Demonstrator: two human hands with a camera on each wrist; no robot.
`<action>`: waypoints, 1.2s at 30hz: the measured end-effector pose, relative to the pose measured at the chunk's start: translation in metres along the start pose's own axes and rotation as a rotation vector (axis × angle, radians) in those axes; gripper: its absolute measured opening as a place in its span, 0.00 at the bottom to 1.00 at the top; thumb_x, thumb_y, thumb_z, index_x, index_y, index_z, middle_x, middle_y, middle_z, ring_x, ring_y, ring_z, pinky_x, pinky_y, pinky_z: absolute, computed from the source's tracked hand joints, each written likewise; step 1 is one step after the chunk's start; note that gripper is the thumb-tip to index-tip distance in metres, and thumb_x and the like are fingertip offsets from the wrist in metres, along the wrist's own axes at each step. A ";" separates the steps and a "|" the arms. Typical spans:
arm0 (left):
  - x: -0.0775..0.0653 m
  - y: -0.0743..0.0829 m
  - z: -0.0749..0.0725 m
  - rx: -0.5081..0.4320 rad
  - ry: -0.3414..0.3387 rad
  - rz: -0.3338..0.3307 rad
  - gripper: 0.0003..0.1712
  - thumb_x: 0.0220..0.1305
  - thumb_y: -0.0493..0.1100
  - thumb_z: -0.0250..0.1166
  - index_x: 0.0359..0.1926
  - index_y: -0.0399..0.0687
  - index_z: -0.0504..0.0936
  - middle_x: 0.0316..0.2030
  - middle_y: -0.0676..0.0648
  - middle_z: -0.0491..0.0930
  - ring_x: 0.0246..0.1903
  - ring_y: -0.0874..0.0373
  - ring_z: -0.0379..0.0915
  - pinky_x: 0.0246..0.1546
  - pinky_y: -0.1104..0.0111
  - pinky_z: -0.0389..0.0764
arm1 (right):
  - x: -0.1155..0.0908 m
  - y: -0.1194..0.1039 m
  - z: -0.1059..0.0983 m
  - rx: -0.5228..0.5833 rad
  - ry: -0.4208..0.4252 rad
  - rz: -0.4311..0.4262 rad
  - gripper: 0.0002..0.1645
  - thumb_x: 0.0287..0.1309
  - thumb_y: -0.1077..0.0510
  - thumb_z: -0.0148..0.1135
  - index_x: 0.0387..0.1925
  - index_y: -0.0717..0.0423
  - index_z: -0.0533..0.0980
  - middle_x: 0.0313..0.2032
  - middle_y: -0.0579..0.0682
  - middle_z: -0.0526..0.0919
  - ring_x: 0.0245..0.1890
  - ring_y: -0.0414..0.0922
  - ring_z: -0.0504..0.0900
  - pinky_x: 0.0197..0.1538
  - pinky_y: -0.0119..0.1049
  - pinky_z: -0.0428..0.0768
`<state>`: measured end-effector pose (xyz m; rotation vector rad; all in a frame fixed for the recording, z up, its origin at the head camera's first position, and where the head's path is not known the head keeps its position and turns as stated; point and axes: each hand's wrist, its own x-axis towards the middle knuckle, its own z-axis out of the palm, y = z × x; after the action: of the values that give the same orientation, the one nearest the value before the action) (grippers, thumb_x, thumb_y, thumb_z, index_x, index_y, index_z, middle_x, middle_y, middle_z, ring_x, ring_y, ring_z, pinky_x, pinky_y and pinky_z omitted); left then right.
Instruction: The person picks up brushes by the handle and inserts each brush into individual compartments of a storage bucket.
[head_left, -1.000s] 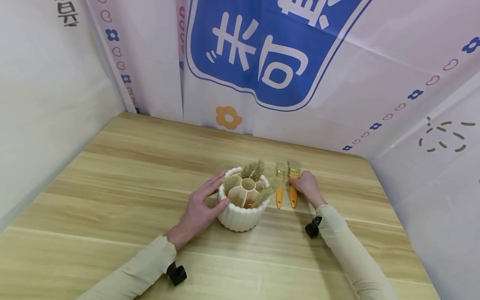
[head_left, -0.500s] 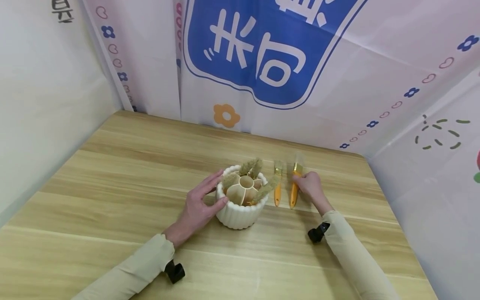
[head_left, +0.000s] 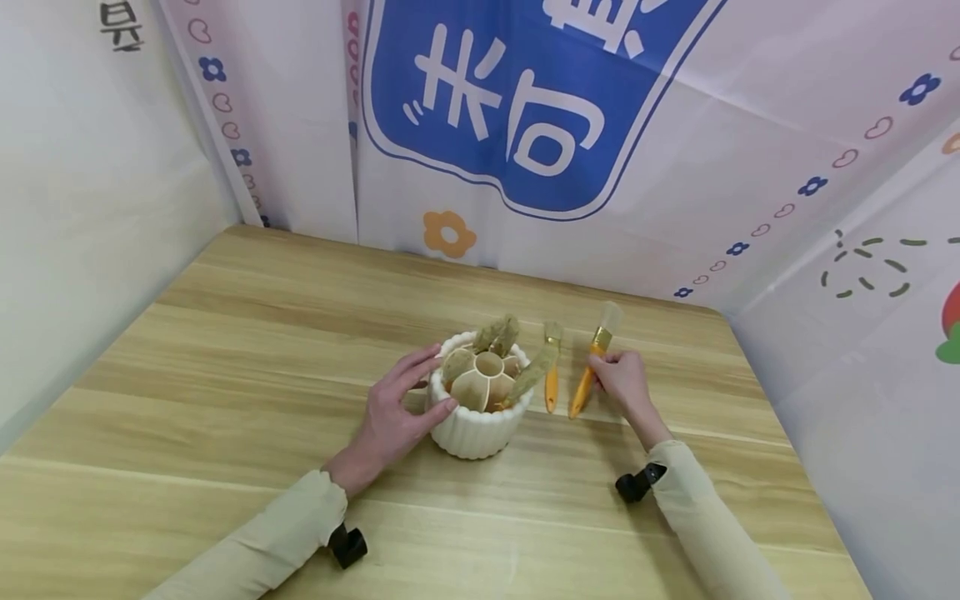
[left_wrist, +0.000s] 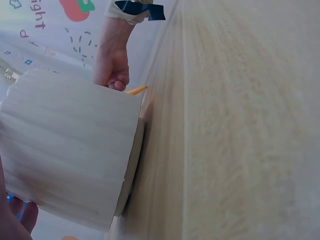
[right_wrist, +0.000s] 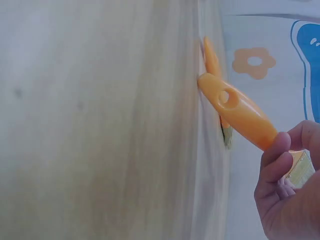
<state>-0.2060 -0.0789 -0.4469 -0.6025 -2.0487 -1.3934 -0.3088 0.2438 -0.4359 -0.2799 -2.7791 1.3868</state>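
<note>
A white ribbed pot (head_left: 476, 437) with a scalloped rim stands on the wooden table; its wall fills much of the left wrist view. Inside is a beige petal-shaped divider (head_left: 472, 390) around a central ring, with fuzzy greenish dried stems (head_left: 534, 377) poking out. My left hand (head_left: 386, 421) holds the pot's left side, thumb at the near rim and fingers farther back. My right hand (head_left: 624, 382) pinches a paintbrush (right_wrist: 245, 117) by its orange handle. Its bristles tilt up and away; the handle's end is close to the tabletop. Contact there I cannot tell.
A second, narrower paintbrush (head_left: 552, 387) with an orange handle lies between the pot and my right hand. The wooden table (head_left: 225, 375) meets a printed cloth backdrop (head_left: 300, 167) at the back, and pale walls flank it.
The right hand has raised the wider brush's bristle end off the table and tilted it rightward, its handle end swinging left. The left hand stays at the pot.
</note>
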 end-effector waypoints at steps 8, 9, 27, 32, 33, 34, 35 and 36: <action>0.000 0.000 -0.001 0.033 0.022 0.041 0.26 0.44 0.34 0.71 0.49 0.34 0.79 0.55 0.38 0.76 0.51 0.43 0.75 0.37 0.63 0.86 | -0.015 -0.007 -0.004 0.112 -0.014 0.015 0.11 0.55 0.58 0.56 0.25 0.63 0.75 0.11 0.41 0.75 0.13 0.38 0.75 0.17 0.28 0.74; 0.000 0.000 -0.001 0.035 0.023 0.042 0.26 0.44 0.34 0.71 0.49 0.34 0.79 0.55 0.38 0.76 0.51 0.43 0.75 0.37 0.62 0.86 | -0.016 -0.007 -0.004 0.126 -0.018 0.014 0.10 0.55 0.59 0.56 0.27 0.64 0.75 0.11 0.40 0.76 0.12 0.37 0.75 0.17 0.28 0.75; 0.001 -0.001 0.000 0.026 0.012 0.048 0.25 0.44 0.33 0.71 0.47 0.38 0.79 0.54 0.40 0.76 0.49 0.46 0.76 0.37 0.63 0.85 | -0.043 -0.020 -0.002 0.246 -0.051 -0.050 0.10 0.58 0.62 0.56 0.36 0.69 0.72 0.15 0.42 0.77 0.13 0.36 0.75 0.16 0.26 0.73; 0.001 -0.001 0.000 0.036 0.004 0.057 0.24 0.44 0.35 0.71 0.47 0.36 0.78 0.55 0.38 0.75 0.50 0.45 0.75 0.41 0.64 0.85 | -0.049 -0.022 -0.001 0.249 -0.052 -0.069 0.10 0.58 0.62 0.56 0.37 0.69 0.73 0.15 0.42 0.77 0.13 0.35 0.75 0.17 0.26 0.74; 0.000 -0.001 0.000 0.038 0.000 0.054 0.24 0.45 0.35 0.71 0.46 0.36 0.78 0.56 0.38 0.75 0.52 0.44 0.75 0.44 0.66 0.84 | -0.050 -0.022 -0.001 0.250 -0.051 -0.075 0.10 0.58 0.62 0.56 0.36 0.68 0.73 0.15 0.43 0.77 0.13 0.35 0.75 0.16 0.26 0.74; 0.000 -0.001 0.000 0.042 -0.002 0.052 0.24 0.45 0.36 0.71 0.46 0.35 0.78 0.57 0.38 0.74 0.53 0.43 0.74 0.47 0.69 0.83 | -0.051 -0.023 0.000 0.250 -0.051 -0.081 0.10 0.58 0.62 0.56 0.36 0.68 0.73 0.16 0.44 0.77 0.13 0.35 0.75 0.17 0.26 0.74; -0.001 -0.001 0.000 0.046 -0.005 0.049 0.24 0.46 0.37 0.71 0.46 0.35 0.78 0.58 0.37 0.74 0.55 0.43 0.73 0.50 0.71 0.81 | -0.051 -0.023 0.000 0.253 -0.049 -0.086 0.10 0.58 0.62 0.56 0.36 0.68 0.73 0.16 0.44 0.77 0.13 0.35 0.75 0.17 0.25 0.74; -0.001 0.000 0.000 0.049 -0.008 0.049 0.24 0.46 0.38 0.71 0.46 0.35 0.78 0.59 0.37 0.73 0.56 0.42 0.72 0.53 0.73 0.78 | -0.052 -0.023 0.001 0.257 -0.047 -0.092 0.10 0.58 0.62 0.57 0.36 0.68 0.73 0.16 0.45 0.78 0.13 0.36 0.75 0.16 0.25 0.74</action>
<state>-0.2053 -0.0790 -0.4482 -0.6335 -2.0540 -1.3118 -0.2610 0.2211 -0.4151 -0.1120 -2.5709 1.7230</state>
